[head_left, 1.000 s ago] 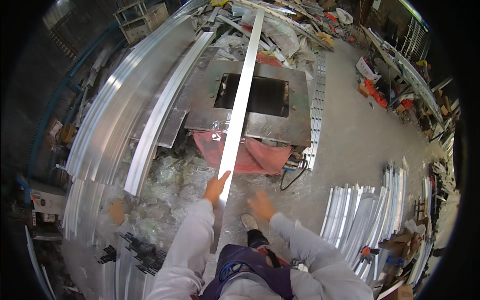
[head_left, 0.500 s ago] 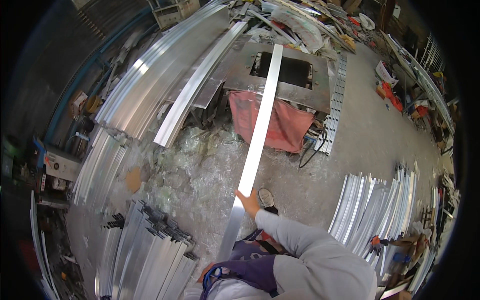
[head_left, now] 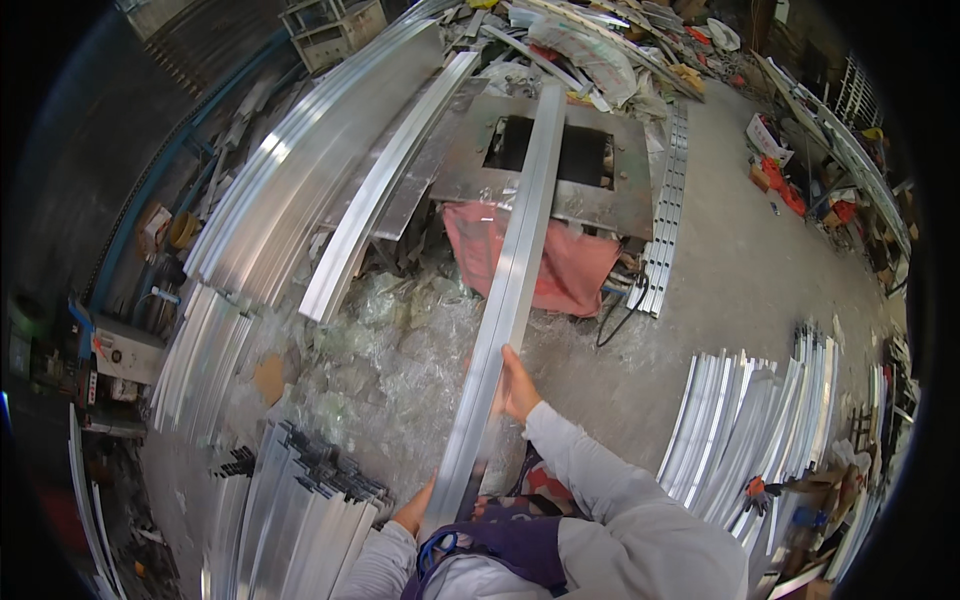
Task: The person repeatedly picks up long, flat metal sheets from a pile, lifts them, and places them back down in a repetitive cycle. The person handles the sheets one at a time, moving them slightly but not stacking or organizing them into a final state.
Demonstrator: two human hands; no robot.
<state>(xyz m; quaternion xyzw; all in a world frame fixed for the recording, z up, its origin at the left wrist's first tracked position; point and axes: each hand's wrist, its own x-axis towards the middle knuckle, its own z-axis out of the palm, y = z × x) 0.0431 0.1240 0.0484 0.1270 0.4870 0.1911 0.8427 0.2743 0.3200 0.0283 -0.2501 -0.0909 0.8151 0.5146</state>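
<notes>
A long silvery aluminium profile (head_left: 514, 262) slants from my waist up and away over the metal table. Its visible face has a lengthwise groove. My right hand (head_left: 517, 384) grips the profile's right edge, with the fingers partly hidden beneath it. Lower down, my left hand (head_left: 414, 509) is closed against its left edge near the body, its fingers mostly hidden. The far end lies across the steel table (head_left: 465, 165), over the dark rectangular opening (head_left: 585, 152). A red cloth (head_left: 570, 270) hangs from the table's front.
Left of the table lie another long profile (head_left: 395, 180) and stacked wide profiles (head_left: 300, 160). Bundled profiles stand at lower left (head_left: 290, 530) and right (head_left: 715, 420). Crumpled clear plastic film (head_left: 380, 350) covers the floor. A slotted metal strip (head_left: 668, 215) lies beside the table.
The profile has rolled over, from a plain bright face to a grooved one. My right hand has shifted slightly up, and my left hand has come further into view on the left edge.
</notes>
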